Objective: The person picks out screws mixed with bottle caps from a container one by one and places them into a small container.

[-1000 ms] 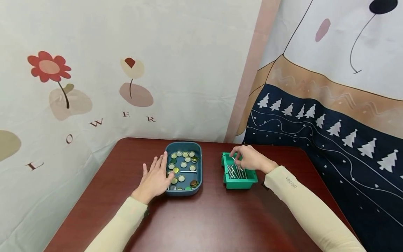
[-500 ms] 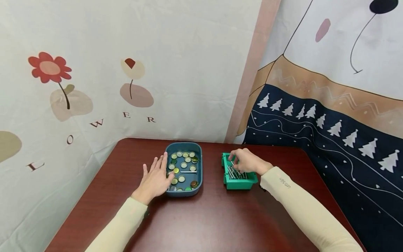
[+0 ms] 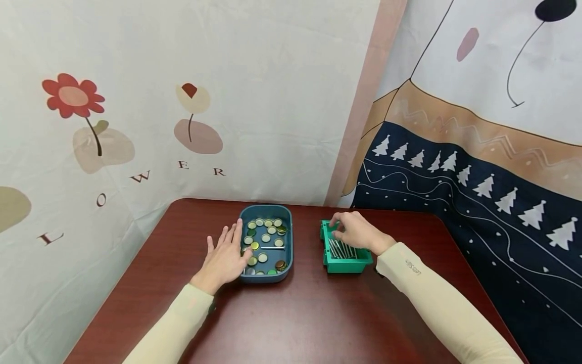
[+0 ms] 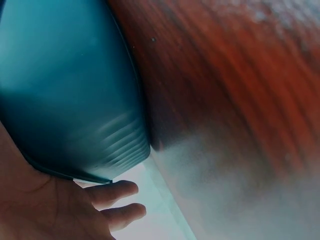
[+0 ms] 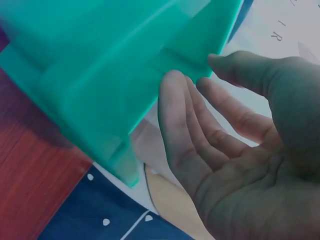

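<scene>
My left hand (image 3: pixel 223 258) lies with straight, spread fingers along the left rim of a blue tray (image 3: pixel 268 278), its thumb over the inside. Several bottle caps (image 3: pixel 265 238) and a long silver nail (image 3: pixel 273 248) lie in the tray. My right hand (image 3: pixel 361 232) hovers over the back of a green bin (image 3: pixel 347 266) that holds a bunch of silver nails (image 3: pixel 343 249). In the right wrist view, its thumb and loosely bent fingers (image 5: pixel 175 115) are apart with nothing between them. The left wrist view shows the tray's outer side (image 4: pixel 75 90) above my left palm.
Both containers stand on a dark red-brown table (image 3: pixel 295 323), with a strip of bare tabletop (image 3: pixel 306 253) between them. A printed pale curtain (image 3: pixel 273 126) hangs behind the table, and a navy tree-pattern cloth (image 3: pixel 432 192) hangs at the right.
The nail pinched in my right hand has left the fingers, which have opened over the green bin. My right hand has shifted slightly left. My left hand and the tray stay put.
</scene>
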`<state>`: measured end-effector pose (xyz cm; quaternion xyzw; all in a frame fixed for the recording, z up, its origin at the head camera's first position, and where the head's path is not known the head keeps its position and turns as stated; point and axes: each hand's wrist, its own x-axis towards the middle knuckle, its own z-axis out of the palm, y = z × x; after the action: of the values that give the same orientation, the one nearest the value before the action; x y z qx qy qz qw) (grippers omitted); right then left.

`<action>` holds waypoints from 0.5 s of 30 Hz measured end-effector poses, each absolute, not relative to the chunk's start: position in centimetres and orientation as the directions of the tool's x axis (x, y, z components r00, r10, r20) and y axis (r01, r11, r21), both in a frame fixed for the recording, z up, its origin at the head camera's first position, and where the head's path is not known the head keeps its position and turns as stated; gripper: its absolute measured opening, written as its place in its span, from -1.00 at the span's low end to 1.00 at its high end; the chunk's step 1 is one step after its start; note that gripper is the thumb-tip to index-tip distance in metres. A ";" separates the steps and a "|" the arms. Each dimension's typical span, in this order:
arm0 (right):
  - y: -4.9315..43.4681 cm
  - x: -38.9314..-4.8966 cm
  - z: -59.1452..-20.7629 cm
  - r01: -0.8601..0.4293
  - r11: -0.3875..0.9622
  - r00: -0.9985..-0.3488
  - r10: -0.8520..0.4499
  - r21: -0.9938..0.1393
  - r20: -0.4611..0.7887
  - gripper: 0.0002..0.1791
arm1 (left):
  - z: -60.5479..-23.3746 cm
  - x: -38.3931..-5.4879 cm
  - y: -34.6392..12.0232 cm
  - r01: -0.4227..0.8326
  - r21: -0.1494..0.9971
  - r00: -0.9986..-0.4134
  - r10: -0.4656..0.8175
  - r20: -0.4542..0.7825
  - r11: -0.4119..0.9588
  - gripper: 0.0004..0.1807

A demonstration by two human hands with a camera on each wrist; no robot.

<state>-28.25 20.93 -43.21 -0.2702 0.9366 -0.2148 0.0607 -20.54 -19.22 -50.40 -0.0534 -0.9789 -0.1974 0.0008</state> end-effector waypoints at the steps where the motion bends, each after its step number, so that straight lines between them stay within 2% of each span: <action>1: 20.8 -28.1 -43.1 -0.488 0.759 -0.846 -0.533 -0.431 0.020 -0.74 | -50.4 -20.6 -19.2 0.106 0.387 -0.994 0.105 0.024 0.916 0.03; 9: 18.5 -27.0 -42.2 -0.552 0.739 -0.829 -0.534 -0.387 0.164 -0.76 | -50.3 -20.5 -19.2 0.109 0.394 -0.994 0.106 0.029 0.913 0.03; 15: 16.0 -26.2 -41.9 -0.588 0.700 -0.802 -0.568 -0.405 0.183 -0.73 | -50.2 -20.3 -19.2 0.108 0.395 -0.994 0.105 0.029 0.912 0.02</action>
<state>-26.23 16.01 -41.91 -0.3135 0.9218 -0.2271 -0.0222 -20.33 -19.16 -50.18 -0.0545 -0.9779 -0.2020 0.0034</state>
